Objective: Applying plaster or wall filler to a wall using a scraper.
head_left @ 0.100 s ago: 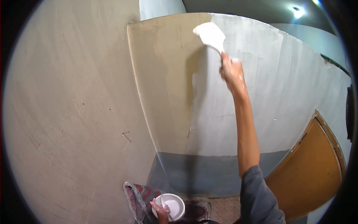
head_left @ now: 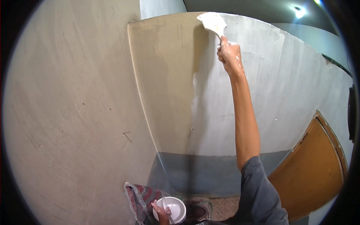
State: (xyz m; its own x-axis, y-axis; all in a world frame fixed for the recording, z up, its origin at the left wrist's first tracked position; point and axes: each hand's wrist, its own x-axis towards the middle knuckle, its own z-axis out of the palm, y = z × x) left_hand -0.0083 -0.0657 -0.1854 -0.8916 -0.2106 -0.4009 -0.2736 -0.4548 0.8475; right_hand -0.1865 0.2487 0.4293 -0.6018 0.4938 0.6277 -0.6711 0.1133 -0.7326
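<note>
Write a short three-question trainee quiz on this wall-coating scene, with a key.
1. True or false: the right hand holds the wide scraper blade against the wall near its top edge.
2. What does the left hand hold? A) a white bowl B) a paint roller C) a hammer
3. Fill in: the fresh white coat covers the part of the wall on the ____ side of the bare beige patch.

Key
1. True
2. A; a thin tool also rests in the bowl
3. Right
</note>
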